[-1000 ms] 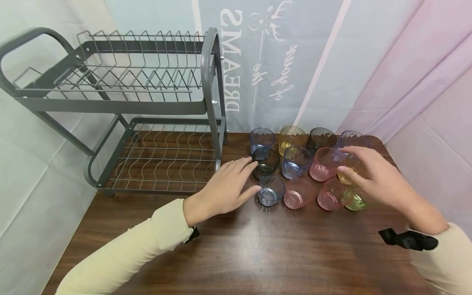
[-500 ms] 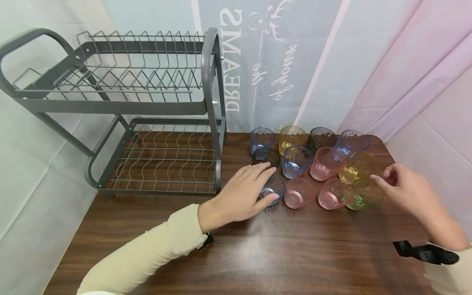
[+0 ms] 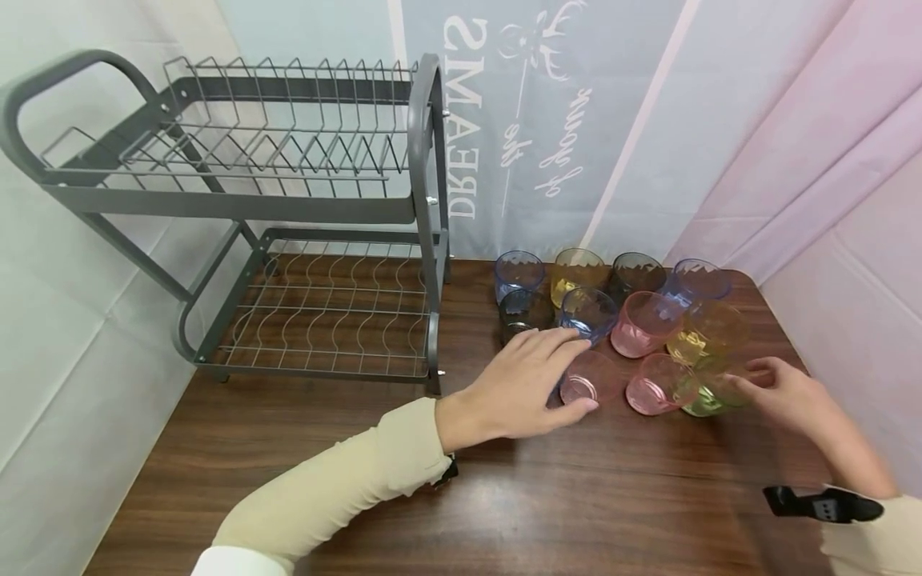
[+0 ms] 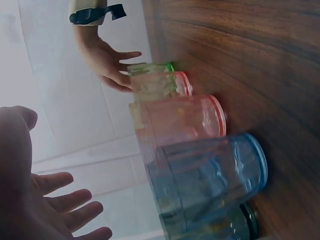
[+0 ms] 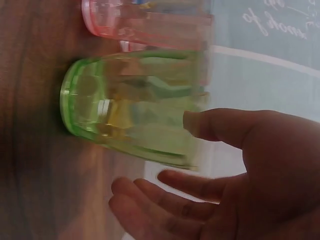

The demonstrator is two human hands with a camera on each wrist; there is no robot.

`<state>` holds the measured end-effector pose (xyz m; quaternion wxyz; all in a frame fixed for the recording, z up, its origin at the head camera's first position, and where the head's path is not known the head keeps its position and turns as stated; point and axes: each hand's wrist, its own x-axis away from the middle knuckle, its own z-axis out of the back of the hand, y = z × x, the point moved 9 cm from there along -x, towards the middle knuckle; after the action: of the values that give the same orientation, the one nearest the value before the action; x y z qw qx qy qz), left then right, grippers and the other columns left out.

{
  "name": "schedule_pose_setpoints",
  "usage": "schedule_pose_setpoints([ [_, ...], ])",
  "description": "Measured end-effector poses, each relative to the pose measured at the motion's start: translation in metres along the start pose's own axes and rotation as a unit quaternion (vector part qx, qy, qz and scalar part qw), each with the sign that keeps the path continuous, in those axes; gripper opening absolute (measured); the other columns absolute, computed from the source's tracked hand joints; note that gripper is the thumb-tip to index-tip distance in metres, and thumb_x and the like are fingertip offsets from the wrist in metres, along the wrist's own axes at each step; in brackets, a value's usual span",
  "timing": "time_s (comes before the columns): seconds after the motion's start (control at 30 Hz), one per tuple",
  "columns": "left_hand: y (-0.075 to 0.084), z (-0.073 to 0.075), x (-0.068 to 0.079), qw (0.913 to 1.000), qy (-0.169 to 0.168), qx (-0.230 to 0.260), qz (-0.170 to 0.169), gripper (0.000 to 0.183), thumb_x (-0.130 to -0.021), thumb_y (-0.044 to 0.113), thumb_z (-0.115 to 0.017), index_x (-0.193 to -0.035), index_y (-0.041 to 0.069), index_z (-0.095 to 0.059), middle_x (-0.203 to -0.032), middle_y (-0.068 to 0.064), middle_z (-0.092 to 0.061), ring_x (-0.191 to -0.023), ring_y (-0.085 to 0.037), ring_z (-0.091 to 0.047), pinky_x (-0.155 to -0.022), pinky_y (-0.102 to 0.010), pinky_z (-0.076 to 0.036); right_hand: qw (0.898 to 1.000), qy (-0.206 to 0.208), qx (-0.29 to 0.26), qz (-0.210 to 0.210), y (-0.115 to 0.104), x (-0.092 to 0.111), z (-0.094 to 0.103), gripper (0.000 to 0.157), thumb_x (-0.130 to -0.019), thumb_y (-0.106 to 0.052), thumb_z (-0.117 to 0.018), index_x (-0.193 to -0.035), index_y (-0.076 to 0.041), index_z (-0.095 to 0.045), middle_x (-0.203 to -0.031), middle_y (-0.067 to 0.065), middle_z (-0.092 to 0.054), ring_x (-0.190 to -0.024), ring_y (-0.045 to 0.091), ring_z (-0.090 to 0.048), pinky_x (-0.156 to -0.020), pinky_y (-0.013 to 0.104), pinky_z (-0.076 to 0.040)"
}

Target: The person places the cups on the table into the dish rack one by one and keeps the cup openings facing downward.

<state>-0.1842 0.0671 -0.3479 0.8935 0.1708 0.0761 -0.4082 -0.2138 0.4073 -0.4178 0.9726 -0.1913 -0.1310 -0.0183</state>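
Observation:
Several clear coloured tumblers stand upright in rows on the wooden table. My left hand (image 3: 515, 388) hovers with loosely spread fingers over the front left of them, mostly hiding a blue tumbler (image 4: 215, 172) from the head view. A pink tumbler (image 3: 591, 376) stands just right of those fingertips. At the front right corner is a green tumbler (image 5: 135, 102). Beside its rim I see my right hand (image 3: 788, 396), thumb on the near side and fingers loosely bent beyond; whether skin touches glass I cannot tell. Neither hand grips anything.
A dark grey two-tier dish rack (image 3: 302, 208) stands on the left of the table (image 3: 547, 512). Behind the tumblers hangs a printed cloth (image 3: 533, 120), with a pink curtain (image 3: 807, 152) at the right. Yellow (image 3: 579, 276) and black tumblers (image 3: 637, 276) fill the back row.
My left hand has slid right across the front left tumblers. My right hand has drawn away from the yellow tumbler, then come in beside the green one. The tumblers stand where they were.

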Motion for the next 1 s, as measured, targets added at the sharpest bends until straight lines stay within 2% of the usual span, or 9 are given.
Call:
schedule_pose_setpoints([
  [0.13,0.007,-0.007,-0.007,0.9997,-0.001,0.024,-0.005,0.076,-0.095,0.062,-0.058,-0.152,0.013,-0.045,-0.154,-0.004,-0.044,-0.142,-0.019,-0.041,-0.119,-0.034,-0.027,0.999,-0.02,-0.045,-0.002,0.006,0.0,-0.013,0.07,-0.107,-0.04,-0.049,-0.136,0.023,-0.037,-0.118,0.042,-0.06,-0.085,0.039,-0.071,-0.068,0.051,-0.057],
  [0.27,0.011,-0.014,-0.012,0.9984,-0.005,0.055,-0.004,0.078,-0.093,0.062,-0.061,-0.152,0.014,-0.045,-0.154,-0.003,-0.044,-0.142,-0.018,-0.04,-0.119,-0.031,-0.027,0.993,-0.028,-0.114,-0.007,0.01,0.001,-0.023,0.06,-0.11,-0.032,-0.046,-0.141,0.019,-0.037,-0.116,0.04,-0.062,-0.078,0.025,-0.073,-0.061,0.037,-0.061],
  [0.47,0.018,-0.026,-0.018,0.9955,-0.013,0.093,0.0,0.078,-0.093,0.063,-0.061,-0.153,0.015,-0.043,-0.155,-0.001,-0.043,-0.143,-0.013,-0.039,-0.118,-0.03,-0.029,0.985,-0.029,-0.169,0.004,0.011,0.003,-0.03,0.049,-0.111,-0.018,-0.033,-0.141,0.02,-0.037,-0.131,0.047,-0.048,-0.078,0.02,-0.074,-0.064,0.038,-0.062],
  [0.6,0.022,-0.03,-0.022,0.993,-0.007,0.118,0.003,0.077,-0.093,0.062,-0.061,-0.152,0.016,-0.042,-0.154,0.002,-0.044,-0.141,-0.01,-0.04,-0.117,-0.03,-0.031,0.981,-0.036,-0.188,-0.002,0.016,0.004,-0.032,0.051,-0.112,-0.018,-0.027,-0.143,0.022,-0.033,-0.14,0.05,-0.034,-0.08,0.014,-0.073,-0.067,0.039,-0.062],
  [0.77,0.026,-0.032,-0.026,0.9877,0.004,0.156,0.003,0.073,-0.094,0.058,-0.063,-0.152,0.017,-0.043,-0.151,0.004,-0.047,-0.138,-0.006,-0.043,-0.115,-0.027,-0.034,0.975,-0.043,-0.216,-0.013,0.024,0.008,-0.034,0.053,-0.112,-0.017,-0.024,-0.143,0.026,-0.026,-0.14,0.053,-0.027,-0.081,0.01,-0.071,-0.07,0.04,-0.062],
  [0.83,0.027,-0.033,-0.028,0.9857,0.005,0.168,0.005,0.072,-0.094,0.057,-0.063,-0.151,0.017,-0.043,-0.15,0.004,-0.048,-0.137,-0.004,-0.043,-0.114,-0.027,-0.034,0.972,-0.045,-0.23,-0.014,0.026,0.011,-0.033,0.052,-0.112,-0.015,-0.023,-0.141,0.028,-0.025,-0.138,0.054,-0.028,-0.081,0.011,-0.072,-0.07,0.04,-0.062],
  [0.9,0.027,-0.034,-0.028,0.9843,0.006,0.177,0.007,0.07,-0.095,0.056,-0.063,-0.151,0.017,-0.044,-0.149,0.004,-0.048,-0.136,-0.004,-0.044,-0.114,-0.027,-0.035,0.968,-0.048,-0.247,-0.012,0.027,0.013,-0.031,0.051,-0.112,-0.013,-0.023,-0.14,0.029,-0.026,-0.131,0.052,-0.038,-0.081,0.013,-0.072,-0.071,0.041,-0.062],
  [0.93,0.026,-0.034,-0.029,0.9835,0.005,0.181,0.009,0.069,-0.095,0.055,-0.062,-0.15,0.017,-0.044,-0.149,0.004,-0.049,-0.135,-0.004,-0.044,-0.114,-0.026,-0.034,0.965,-0.048,-0.259,-0.009,0.027,0.014,-0.029,0.049,-0.112,-0.012,-0.024,-0.138,0.03,-0.027,-0.122,0.047,-0.047,-0.081,0.013,-0.073,-0.071,0.041,-0.062],
  [1.0,0.026,-0.034,-0.029,0.9824,0.005,0.186,0.011,0.068,-0.096,0.055,-0.062,-0.149,0.017,-0.045,-0.148,0.004,-0.049,-0.135,-0.003,-0.044,-0.113,-0.026,-0.035,0.954,-0.052,-0.296,-0.006,0.028,0.016,-0.026,0.041,-0.111,-0.01,-0.027,-0.134,0.017,-0.048,-0.112,0.024,-0.064,-0.08,0.016,-0.074,-0.07,0.042,-0.062],
])
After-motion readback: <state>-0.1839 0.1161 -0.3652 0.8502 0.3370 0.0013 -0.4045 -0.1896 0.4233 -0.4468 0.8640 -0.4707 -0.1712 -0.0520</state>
